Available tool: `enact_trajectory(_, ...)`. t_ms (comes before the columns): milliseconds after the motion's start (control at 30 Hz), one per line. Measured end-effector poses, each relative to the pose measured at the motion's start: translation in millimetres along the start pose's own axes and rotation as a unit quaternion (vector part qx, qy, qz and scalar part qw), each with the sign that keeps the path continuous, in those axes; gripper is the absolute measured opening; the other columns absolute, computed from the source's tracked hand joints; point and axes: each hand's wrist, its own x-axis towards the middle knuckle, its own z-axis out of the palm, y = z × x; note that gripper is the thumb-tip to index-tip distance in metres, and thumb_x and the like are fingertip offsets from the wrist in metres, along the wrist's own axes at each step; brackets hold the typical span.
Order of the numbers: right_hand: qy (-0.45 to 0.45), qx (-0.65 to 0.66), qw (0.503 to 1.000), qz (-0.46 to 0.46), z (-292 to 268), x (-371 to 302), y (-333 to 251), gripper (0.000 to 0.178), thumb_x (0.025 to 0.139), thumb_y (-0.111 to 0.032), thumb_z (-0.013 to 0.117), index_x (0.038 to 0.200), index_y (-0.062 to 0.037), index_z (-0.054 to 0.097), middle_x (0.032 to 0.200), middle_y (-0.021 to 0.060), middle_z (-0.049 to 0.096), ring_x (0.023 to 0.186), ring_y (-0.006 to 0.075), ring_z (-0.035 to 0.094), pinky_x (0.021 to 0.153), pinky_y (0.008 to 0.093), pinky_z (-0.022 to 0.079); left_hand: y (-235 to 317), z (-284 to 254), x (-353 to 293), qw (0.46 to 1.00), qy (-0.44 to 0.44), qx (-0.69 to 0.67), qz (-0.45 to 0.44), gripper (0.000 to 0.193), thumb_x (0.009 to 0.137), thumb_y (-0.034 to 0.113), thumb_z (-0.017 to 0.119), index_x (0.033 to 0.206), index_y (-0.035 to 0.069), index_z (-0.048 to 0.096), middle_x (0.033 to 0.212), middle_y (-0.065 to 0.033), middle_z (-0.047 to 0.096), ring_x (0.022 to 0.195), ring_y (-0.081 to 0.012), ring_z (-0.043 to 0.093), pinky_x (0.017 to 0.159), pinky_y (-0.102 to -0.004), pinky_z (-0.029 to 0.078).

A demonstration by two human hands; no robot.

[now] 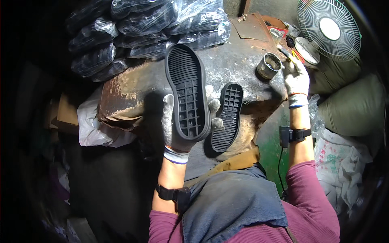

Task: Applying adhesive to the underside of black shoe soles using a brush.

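Note:
My left hand (167, 117), in a pale work glove, is closed around a black shoe sole (187, 91). The sole stands tilted up, showing its ribbed toe part and a grid of square hollows. Beside it, a second black sole (227, 117) lies with its grid end away from me. Out to the right, my right hand (297, 79), also gloved, has its fingers closed around a slim tool (285, 51); its exact kind is unclear. Just left of that hand, a stained metal cup (269, 66) stands on the worn bench (210, 60).
Plastic-wrapped black bundles (150, 24) are piled at the back left of the bench. A fan (329, 28) stands at the far right, near a white dish (307, 50) and yellow-handled scissors (298, 56). Green sacks (352, 105) and a white sack (340, 158) lie on the right.

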Motion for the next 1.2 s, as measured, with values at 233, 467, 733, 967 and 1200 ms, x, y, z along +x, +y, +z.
enact_trajectory(233, -0.136, 0.066, 0.988, 0.024, 154.2, -73.6, -17.5, 0.018, 0.102, -0.009, 0.062, 0.112, 0.0017, 0.074, 0.112, 0.0108, 0.074, 0.110, 0.0208, 0.069, 0.102, 0.0371, 0.055, -12.8, -1.8, -7.2, 0.975, 0.185, 0.106, -0.054, 0.076, 0.108, 0.060, 0.043, 0.156, 0.001, 0.044, 0.145, -0.0234, 0.059, 0.116, -0.0514, 0.067, 0.088, -0.0716, 0.059)
enact_trajectory(467, -0.179, -0.321, 0.907, -0.207, 167.2, -91.6, -14.6, 0.026, 0.099, -0.010, 0.059, 0.119, -0.0060, 0.075, 0.116, 0.0135, 0.076, 0.105, 0.0278, 0.073, 0.094, 0.0367, 0.058, -5.5, -1.6, -25.6, 0.977, 0.162, 0.046, -0.128, 0.076, 0.110, 0.059, 0.038, 0.162, 0.004, 0.034, 0.161, -0.0284, 0.042, 0.120, -0.0587, 0.062, 0.086, -0.0786, 0.055)
enact_trajectory(733, -0.245, -0.045, 0.961, 0.121, 185.5, -162.8, -78.8, 0.016, 0.091, -0.010, 0.074, 0.106, -0.0048, 0.079, 0.104, 0.0033, 0.078, 0.093, 0.0121, 0.070, 0.105, 0.0335, 0.048, -20.2, -21.0, -26.0, 0.979, 0.196, -0.015, -0.050, 0.077, 0.107, 0.064, 0.039, 0.157, 0.006, 0.043, 0.151, -0.0246, 0.054, 0.115, -0.0541, 0.065, 0.085, -0.0722, 0.058)
enact_trajectory(967, -0.357, -0.003, 0.921, 0.157, 168.3, -210.9, -115.7, 0.034, 0.087, -0.013, 0.084, 0.119, -0.0048, 0.076, 0.114, 0.0059, 0.079, 0.114, 0.0154, 0.069, 0.125, 0.0417, 0.033, 5.7, -52.2, -23.8, 0.982, 0.150, 0.108, 0.028, 0.064, 0.110, 0.051, 0.047, 0.147, 0.000, 0.055, 0.138, -0.0190, 0.067, 0.121, -0.0330, 0.068, 0.107, -0.0480, 0.054)
enact_trajectory(1200, -0.424, -0.162, 0.890, 0.048, 149.8, -180.2, -118.8, 0.022, 0.086, -0.012, 0.084, 0.106, -0.0055, 0.079, 0.113, 0.0059, 0.078, 0.109, 0.0184, 0.070, 0.108, 0.0362, 0.049, 17.7, 11.6, -18.4, 0.913, 0.200, 0.352, -0.045, 0.054, 0.115, 0.044, 0.039, 0.146, 0.004, 0.056, 0.137, -0.0142, 0.068, 0.113, -0.0258, 0.072, 0.097, -0.0377, 0.061)
